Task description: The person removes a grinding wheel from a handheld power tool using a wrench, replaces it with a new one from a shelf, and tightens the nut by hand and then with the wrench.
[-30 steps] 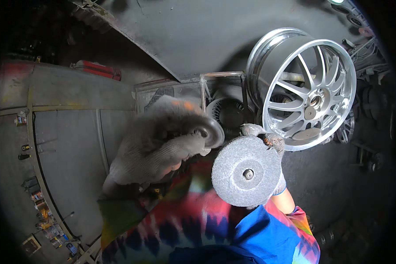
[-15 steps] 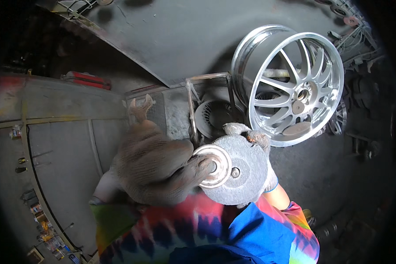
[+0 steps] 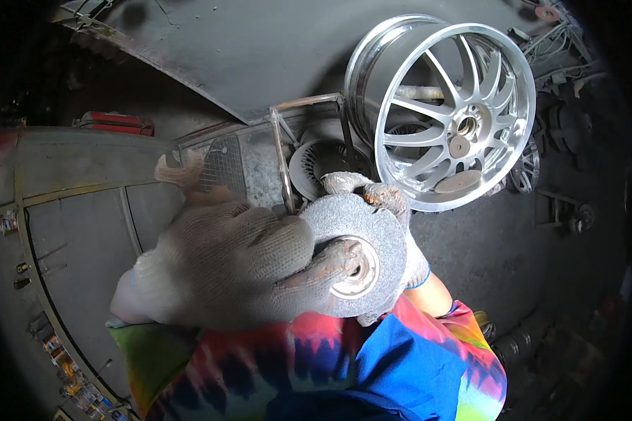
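My gloved left hand is closed on a round metal flange, its fingertips at the centre hole. The flange lies on the face of a grey abrasive disc, over the spot where the spindle was. My gloved right hand holds that disc from behind, with curled fingertips showing over its upper edge and most of the hand hidden. A chrome and silver wheel rim stands just above and right of my hands, with round pads on its face.
A metal frame stands behind my hands beside a darker round wheel part and a wire mesh panel. A red case lies at the upper left, small tools and containers at the lower left, another rim at the right.
My left hand has brought the flange rightward onto the disc's centre, covering the spindle. The view has shifted, so the wheel and surroundings sit higher and farther left.
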`<state>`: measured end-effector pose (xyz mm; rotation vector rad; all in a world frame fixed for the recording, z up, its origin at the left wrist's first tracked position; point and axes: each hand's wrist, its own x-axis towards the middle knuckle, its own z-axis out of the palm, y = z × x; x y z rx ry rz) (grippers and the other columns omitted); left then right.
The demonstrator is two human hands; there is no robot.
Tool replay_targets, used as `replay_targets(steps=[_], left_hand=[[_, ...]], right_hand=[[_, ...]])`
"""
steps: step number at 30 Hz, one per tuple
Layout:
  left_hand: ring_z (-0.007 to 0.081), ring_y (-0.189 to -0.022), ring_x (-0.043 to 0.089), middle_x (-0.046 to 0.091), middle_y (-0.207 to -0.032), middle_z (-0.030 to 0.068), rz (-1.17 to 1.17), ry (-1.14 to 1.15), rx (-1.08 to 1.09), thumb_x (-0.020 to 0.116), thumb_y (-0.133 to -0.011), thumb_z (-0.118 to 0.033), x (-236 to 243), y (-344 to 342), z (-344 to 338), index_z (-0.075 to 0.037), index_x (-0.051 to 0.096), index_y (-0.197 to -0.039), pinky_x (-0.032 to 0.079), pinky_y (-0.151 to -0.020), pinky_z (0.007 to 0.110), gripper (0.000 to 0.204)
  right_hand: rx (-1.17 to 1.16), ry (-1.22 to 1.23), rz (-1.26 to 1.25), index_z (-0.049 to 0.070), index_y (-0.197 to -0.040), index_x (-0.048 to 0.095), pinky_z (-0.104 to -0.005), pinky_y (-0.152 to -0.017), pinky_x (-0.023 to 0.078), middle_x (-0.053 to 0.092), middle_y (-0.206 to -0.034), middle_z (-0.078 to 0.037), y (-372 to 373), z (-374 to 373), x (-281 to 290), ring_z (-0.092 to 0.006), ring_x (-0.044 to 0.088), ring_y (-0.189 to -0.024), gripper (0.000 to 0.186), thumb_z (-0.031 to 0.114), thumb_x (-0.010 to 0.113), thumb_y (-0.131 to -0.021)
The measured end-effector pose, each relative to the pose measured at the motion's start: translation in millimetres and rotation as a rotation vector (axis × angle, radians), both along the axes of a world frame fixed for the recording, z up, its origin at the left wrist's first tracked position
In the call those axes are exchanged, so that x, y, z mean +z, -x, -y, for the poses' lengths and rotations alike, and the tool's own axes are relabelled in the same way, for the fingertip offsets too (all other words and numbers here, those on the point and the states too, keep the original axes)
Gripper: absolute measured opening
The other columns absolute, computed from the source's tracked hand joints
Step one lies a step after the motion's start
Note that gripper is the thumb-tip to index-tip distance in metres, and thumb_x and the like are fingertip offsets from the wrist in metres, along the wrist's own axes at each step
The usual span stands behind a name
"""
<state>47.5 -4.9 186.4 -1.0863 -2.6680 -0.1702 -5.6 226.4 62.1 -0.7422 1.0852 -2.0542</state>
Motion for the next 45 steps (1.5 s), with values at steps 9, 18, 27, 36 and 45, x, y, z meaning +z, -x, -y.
replay_targets(steps=[9, 18, 27, 36, 45], left_hand=[[0.0138, -0.061, 0.058, 0.054, -0.077, -0.0036, 0.327, -0.213, 0.033, 0.074, -0.072, -0.034, 20, 10, -13, -0.023, 0.072, -0.099, 0.047, -0.056, 0.031, 0.029], [0.0169, -0.054, 0.056, 0.050, -0.068, -0.0009, 0.290, -0.288, 0.071, 0.079, -0.065, -0.040, 18, 24, -19, -0.018, 0.076, -0.092, 0.045, -0.048, 0.034, 0.035], [0.0175, -0.067, 0.063, 0.054, -0.084, -0.0001, 0.478, -0.262, 0.148, 0.066, -0.075, -0.023, 23, 20, -18, -0.021, 0.066, -0.096, 0.053, -0.055, 0.032, 0.021], [0.0140, -0.059, 0.059, 0.060, -0.080, -0.0039, 0.361, -0.178, 0.102, 0.076, -0.069, -0.029, 24, 21, -18, -0.018, 0.073, -0.091, 0.049, -0.052, 0.031, 0.025], [0.0134, -0.063, 0.059, 0.059, -0.082, 0.0007, 0.599, -0.693, 0.321, 0.070, -0.078, -0.012, 24, 16, -18, -0.005, 0.071, -0.097, 0.047, -0.056, 0.028, 0.020]], right_hand=[[-0.017, 0.021, -0.055, 0.001, -0.147, 0.034, -0.0397, -0.115, 0.035, 0.049, -0.142, -0.015, 6, 0, 8, -0.0252, 0.049, -0.131, 0.133, 0.024, 0.100, -0.034], [0.067, 0.166, 0.038, 0.001, -0.148, 0.030, -0.0421, -0.115, 0.034, 0.048, -0.143, -0.016, 11, -2, 1, -0.0265, 0.048, -0.133, 0.137, 0.023, 0.101, -0.032], [0.068, 0.187, 0.131, 0.007, -0.147, 0.033, -0.0452, -0.116, 0.033, 0.033, -0.153, -0.017, 7, 4, -4, -0.0296, 0.041, -0.138, 0.137, 0.029, 0.102, -0.031], [-0.030, 0.049, 0.423, 0.004, -0.140, 0.042, -0.0421, -0.106, 0.044, 0.051, -0.135, -0.016, -5, 1, 7, -0.0268, 0.053, -0.125, 0.068, 0.024, 0.067, -0.080], [-0.040, -0.157, 0.941, 0.004, -0.143, 0.039, -0.0401, -0.107, 0.045, 0.051, -0.139, -0.017, -9, -6, 4, -0.0266, 0.054, -0.127, 0.062, 0.017, 0.066, -0.089]])
